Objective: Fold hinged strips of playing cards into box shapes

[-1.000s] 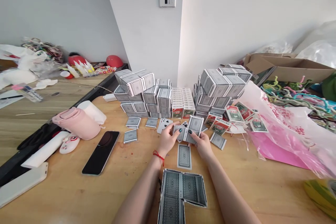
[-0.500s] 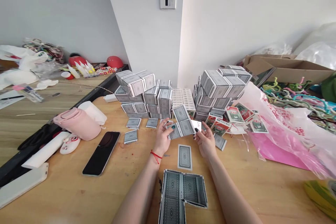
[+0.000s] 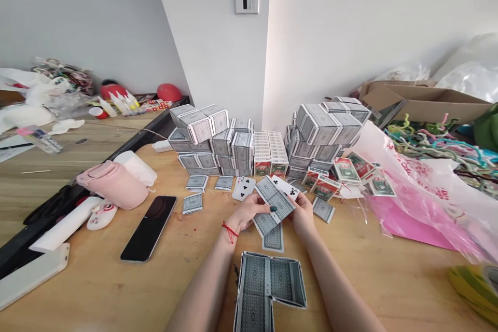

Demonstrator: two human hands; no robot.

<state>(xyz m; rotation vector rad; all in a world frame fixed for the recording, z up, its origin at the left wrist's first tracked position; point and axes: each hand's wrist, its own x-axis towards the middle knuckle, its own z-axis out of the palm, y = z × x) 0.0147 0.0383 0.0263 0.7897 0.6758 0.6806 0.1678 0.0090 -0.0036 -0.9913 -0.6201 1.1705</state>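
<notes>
Over the table my left hand [image 3: 251, 212] pinches a piece made of overlapping playing cards [image 3: 275, 201], grey patterned backs up, with its thumb on top. My right hand [image 3: 302, 213] grips the right end of the same piece; some of its fingers are hidden behind it. A face-up club card [image 3: 287, 187] shows just behind the piece, by my right fingers; whether it is held I cannot tell. Another face-up card [image 3: 244, 188] is behind my left hand. Partly covered below the piece lies a single face-down card [image 3: 273, 238]. Nearer me stands an L-shaped card structure [image 3: 254, 275].
Stacked card blocks rise at the back left [image 3: 198, 140] and back right [image 3: 322, 129], with card boxes [image 3: 270, 150] between them. Loose card packs [image 3: 327, 185] and a pink plastic bag [image 3: 404, 207] are right. A phone [image 3: 148, 228] and pink bottle [image 3: 116, 184] lie left.
Both hands have come lower and nearer me with the card piece, which has turned and now overlaps the single face-down card. Two face-up cards show more fully.
</notes>
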